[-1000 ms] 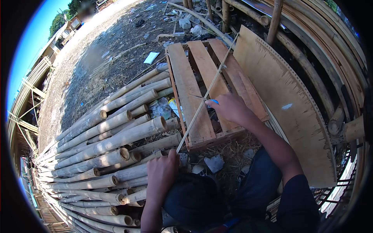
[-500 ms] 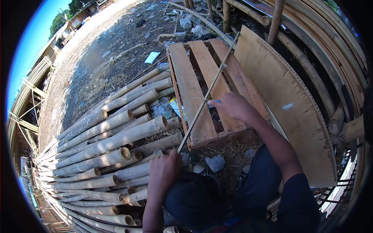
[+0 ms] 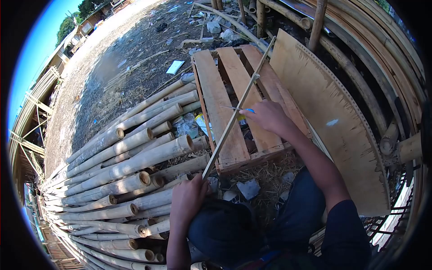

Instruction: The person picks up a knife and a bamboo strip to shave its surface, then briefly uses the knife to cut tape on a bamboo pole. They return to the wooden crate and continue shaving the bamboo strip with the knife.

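Observation:
A long bamboo strip (image 3: 234, 118) runs diagonally over the slatted wooden pallet (image 3: 238, 67), its far end near the pallet's upper right corner. My left hand (image 3: 190, 198) is closed around the strip's near end, just off the pallet's lower left corner. With its fingers wrapped round the blue handle of a knife (image 3: 250, 110), my right hand (image 3: 268, 118) is over the middle of the pallet. The thin blade crosses the strip about halfway along. Most of the handle is hidden in my fingers.
Many bamboo poles (image 3: 148, 155) lie stacked on the left. A curved plywood sheet (image 3: 333, 121) leans at the right, beside long boards (image 3: 378, 40). Litter and a white packet (image 3: 175, 67) lie on the dirt beyond. A grey stone (image 3: 248, 189) sits near my legs.
My right hand and the knife have shifted slightly up the strip. The strip has turned a little and shows a wider, paler face. My left hand keeps nearly the same place.

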The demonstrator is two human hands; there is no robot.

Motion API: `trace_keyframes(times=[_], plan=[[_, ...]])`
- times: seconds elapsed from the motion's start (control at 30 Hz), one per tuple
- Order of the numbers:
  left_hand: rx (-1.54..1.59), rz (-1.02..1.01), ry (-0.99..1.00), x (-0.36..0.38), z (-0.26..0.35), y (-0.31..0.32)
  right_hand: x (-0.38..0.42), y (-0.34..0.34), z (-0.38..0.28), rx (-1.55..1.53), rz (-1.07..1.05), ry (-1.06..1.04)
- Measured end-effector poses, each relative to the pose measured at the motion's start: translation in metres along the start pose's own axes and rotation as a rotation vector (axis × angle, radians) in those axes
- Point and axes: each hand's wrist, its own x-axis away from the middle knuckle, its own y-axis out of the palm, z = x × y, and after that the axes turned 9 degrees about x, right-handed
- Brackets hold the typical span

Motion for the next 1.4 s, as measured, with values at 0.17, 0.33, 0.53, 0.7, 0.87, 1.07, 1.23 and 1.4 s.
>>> trace_keyframes(times=[0.17, 0.33, 0.53, 0.7, 0.87, 1.07, 1.23, 1.4], plan=[[-0.039, 0.000, 0.003, -0.003, -0.001, 0.000, 0.005, 0.010, -0.013, 0.053, 0.077, 0.058], [-0.040, -0.003, 0.028, 0.003, -0.004, 0.002, 0.030, -0.004, -0.041, -0.084, -0.101, -0.132], [-0.071, 0.017, 0.014, -0.004, 0.001, -0.001, -0.005, -0.009, 0.027, 0.076, 0.004, 0.087], [-0.033, -0.015, 0.025, 0.001, -0.004, 0.001, 0.026, 0.014, -0.023, 0.101, 0.055, -0.114], [-0.028, 0.000, 0.026, -0.002, 0.000, -0.001, -0.005, -0.007, 0.023, 0.064, 0.143, 0.022], [-0.049, -0.034, 0.035, -0.001, -0.006, 0.001, 0.009, 0.012, -0.005, 0.171, 0.189, -0.004], [-0.061, -0.041, 0.019, -0.005, 0.001, -0.003, -0.001, 0.017, 0.003, 0.193, 0.235, -0.024], [-0.058, -0.025, 0.053, 0.000, 0.001, -0.002, -0.011, 0.015, 0.039, 0.173, 0.306, 0.037]])
